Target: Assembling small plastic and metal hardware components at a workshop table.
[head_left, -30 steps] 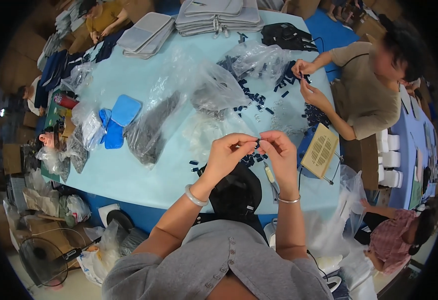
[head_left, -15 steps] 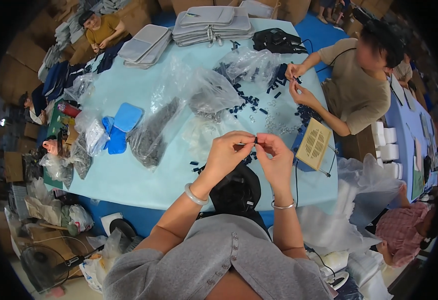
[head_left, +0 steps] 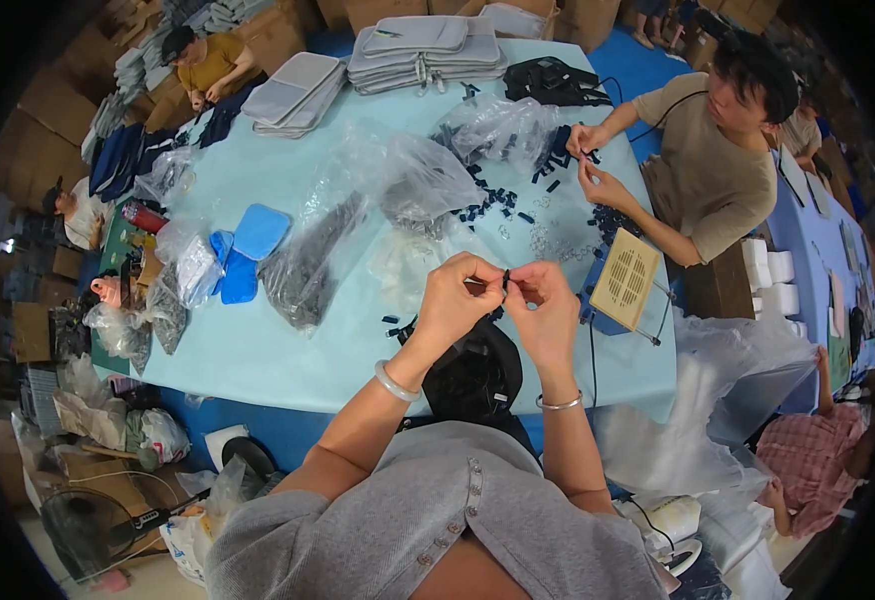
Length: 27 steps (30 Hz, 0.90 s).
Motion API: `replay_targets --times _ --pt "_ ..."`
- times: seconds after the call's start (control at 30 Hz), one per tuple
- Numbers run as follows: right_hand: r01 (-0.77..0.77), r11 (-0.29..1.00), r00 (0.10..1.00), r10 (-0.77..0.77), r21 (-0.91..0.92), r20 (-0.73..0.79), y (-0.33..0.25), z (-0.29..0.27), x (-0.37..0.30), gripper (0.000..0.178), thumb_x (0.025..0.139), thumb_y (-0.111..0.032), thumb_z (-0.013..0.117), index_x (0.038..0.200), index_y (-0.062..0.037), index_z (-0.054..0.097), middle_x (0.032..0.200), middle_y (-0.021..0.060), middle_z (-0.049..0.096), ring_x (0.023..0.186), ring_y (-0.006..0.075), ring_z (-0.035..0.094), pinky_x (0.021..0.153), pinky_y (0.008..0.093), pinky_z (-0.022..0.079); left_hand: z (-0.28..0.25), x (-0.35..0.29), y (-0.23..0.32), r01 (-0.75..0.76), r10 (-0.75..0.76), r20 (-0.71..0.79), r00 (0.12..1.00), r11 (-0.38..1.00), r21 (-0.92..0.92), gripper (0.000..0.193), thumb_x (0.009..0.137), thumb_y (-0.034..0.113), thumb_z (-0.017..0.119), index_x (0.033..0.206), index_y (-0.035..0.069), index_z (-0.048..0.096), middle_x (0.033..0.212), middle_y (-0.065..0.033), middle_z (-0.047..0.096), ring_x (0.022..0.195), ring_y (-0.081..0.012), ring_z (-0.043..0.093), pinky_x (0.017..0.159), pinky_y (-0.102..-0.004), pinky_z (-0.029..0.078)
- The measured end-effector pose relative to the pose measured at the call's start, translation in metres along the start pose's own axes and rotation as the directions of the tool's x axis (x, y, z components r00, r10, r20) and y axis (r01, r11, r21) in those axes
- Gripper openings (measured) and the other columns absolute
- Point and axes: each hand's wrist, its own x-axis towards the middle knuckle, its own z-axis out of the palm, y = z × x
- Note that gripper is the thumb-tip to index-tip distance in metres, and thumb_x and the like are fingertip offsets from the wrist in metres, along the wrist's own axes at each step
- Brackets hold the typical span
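Both my hands meet above the near part of the light blue table, fingertips close together. Between them is a small dark piece (head_left: pixel 506 281), too small to name more exactly. My left hand (head_left: pixel 455 300) pinches it from one side, and my right hand (head_left: pixel 544 305) pinches it from the other. A black bag (head_left: pixel 473 372) lies just below my hands at the table edge. Beyond them, small dark blue strap pieces (head_left: pixel 498 205) and clear rings (head_left: pixel 553 243) are scattered. Clear plastic bags (head_left: pixel 423 185) lie around these, one with dark grey contents (head_left: pixel 308 265).
A blue and cream box-shaped device (head_left: pixel 625 280) with a cable stands right of my hands. Across the table's right edge, a person (head_left: pixel 713 170) handles small pieces. Grey cases (head_left: pixel 423 55) are stacked at the back, with blue pouches (head_left: pixel 258 233) on the left.
My hands have shifted very slightly left, and the dark piece between the fingertips now stands more upright. The person at the right has turned their head.
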Motion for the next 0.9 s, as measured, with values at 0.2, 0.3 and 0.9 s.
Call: replay_targets --times 0.2,0.3,0.9 --pt "0.101 0.989 0.995 -0.102 -0.108 -0.004 -0.004 -0.005 -0.006 0.013 0.076 -0.001 0.064 0.089 0.0004 0.063 0.079 0.0106 0.066 0.067 0.0152 0.065 0.062 0.0250 0.051 0.005 -0.007 0.009 -0.115 0.117 -0.021 0.993 0.988 0.102 0.008 0.072 -0.002 0.064 0.081 -0.002 0.062 0.086 -0.0092 0.062 0.072 -0.0167 0.062 0.063 -0.0259 0.053" --pt "0.127 0.978 0.992 -0.127 -0.167 0.013 -0.004 -0.007 -0.008 0.010 0.076 -0.001 0.063 0.085 0.0008 0.063 0.077 0.0117 0.066 0.065 0.0154 0.065 0.060 0.0247 0.050 0.004 -0.007 0.013 -0.147 0.146 0.017 0.989 0.971 0.191 0.010 0.071 -0.003 0.064 0.081 -0.002 0.063 0.088 -0.0098 0.063 0.074 -0.0175 0.063 0.063 -0.0262 0.053" --pt "-0.064 0.996 0.997 0.061 0.066 0.042 0.012 -0.003 -0.008 0.007 0.079 -0.002 0.062 0.083 0.0035 0.063 0.070 0.0023 0.064 0.063 0.0043 0.057 0.058 0.0203 0.046 -0.003 -0.014 0.011 0.101 -0.101 0.030 0.994 0.995 -0.025 0.012 0.079 0.001 0.062 0.091 -0.002 0.065 0.092 -0.0108 0.066 0.076 -0.0130 0.064 0.067 -0.0226 0.051"
